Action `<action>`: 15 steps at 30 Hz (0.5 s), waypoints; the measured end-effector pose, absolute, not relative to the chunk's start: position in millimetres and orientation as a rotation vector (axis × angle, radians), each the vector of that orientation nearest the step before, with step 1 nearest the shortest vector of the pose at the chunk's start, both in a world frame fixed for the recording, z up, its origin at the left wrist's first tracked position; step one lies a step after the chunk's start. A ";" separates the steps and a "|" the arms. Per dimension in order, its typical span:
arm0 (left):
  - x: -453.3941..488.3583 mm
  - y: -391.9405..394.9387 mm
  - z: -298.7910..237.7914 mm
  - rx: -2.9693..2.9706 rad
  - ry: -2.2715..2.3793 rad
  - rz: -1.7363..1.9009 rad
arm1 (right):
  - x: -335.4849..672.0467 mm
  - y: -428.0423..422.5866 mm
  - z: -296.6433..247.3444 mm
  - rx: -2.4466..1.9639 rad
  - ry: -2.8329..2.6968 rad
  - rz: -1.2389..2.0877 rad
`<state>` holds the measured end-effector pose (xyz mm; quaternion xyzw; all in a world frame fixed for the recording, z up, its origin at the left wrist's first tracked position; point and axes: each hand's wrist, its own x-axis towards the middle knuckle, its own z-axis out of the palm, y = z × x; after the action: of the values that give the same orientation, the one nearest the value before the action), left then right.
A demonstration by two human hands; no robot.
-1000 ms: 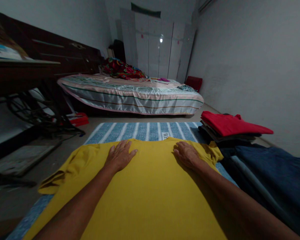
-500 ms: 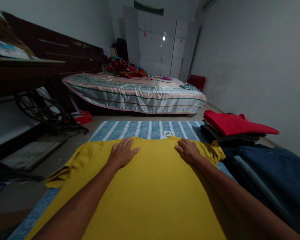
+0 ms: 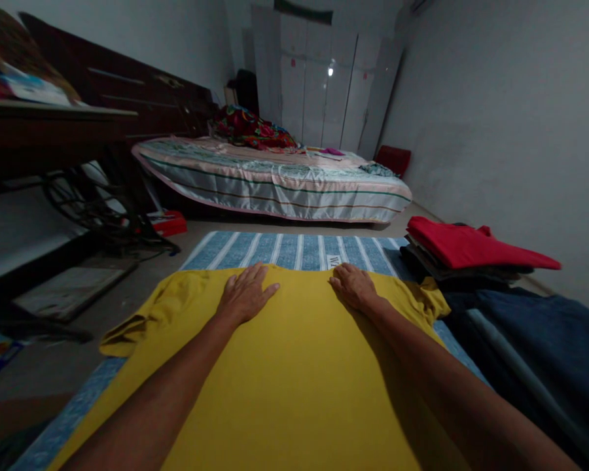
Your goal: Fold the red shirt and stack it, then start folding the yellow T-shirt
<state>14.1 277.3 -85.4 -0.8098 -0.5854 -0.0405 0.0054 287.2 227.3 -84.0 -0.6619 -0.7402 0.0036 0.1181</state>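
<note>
A yellow T-shirt (image 3: 294, 366) lies spread over a blue-and-white striped surface (image 3: 262, 247), its neck end away from me and a short sleeve out at each side. Near the left shoulder my left hand (image 3: 248, 292) rests flat on the cloth, fingers stretched and thumb apart. My right hand (image 3: 354, 286) lies on the shirt by the other side of the neckline, its fingers slightly bent and extended forward. Neither hand grips the fabric. The shirt's lower hem is out of view.
At the right stand a folded pile topped by a red garment (image 3: 476, 243) and folded dark blue jeans (image 3: 544, 333). Beyond is a bed (image 3: 285, 193) with a patterned cover. A table with an iron treadle base (image 3: 86, 199) is at the left, near a red box (image 3: 169, 224).
My right hand has slid a little inward along the shirt, toward the neckline. The left hand stays on its shoulder area. The whole view has shifted slightly.
</note>
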 end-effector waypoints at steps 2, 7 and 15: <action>14.6 277.0 -84.7 -2.546 -1.832 -0.122 | 285.3 216.9 -82.5 -1.941 -2.160 -0.010; 17.0 275.9 -83.4 -2.579 -1.863 -0.057 | 312.2 187.6 -87.5 -2.088 -2.064 0.002; 9.2 284.3 -78.4 -2.694 -1.892 -0.162 | 352.5 178.3 -92.5 -2.136 -1.984 0.029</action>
<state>9.2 284.3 -78.4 -0.8149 -0.5723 -0.0489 -0.0771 352.5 178.3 -92.5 -0.7281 -0.6761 0.0098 0.1127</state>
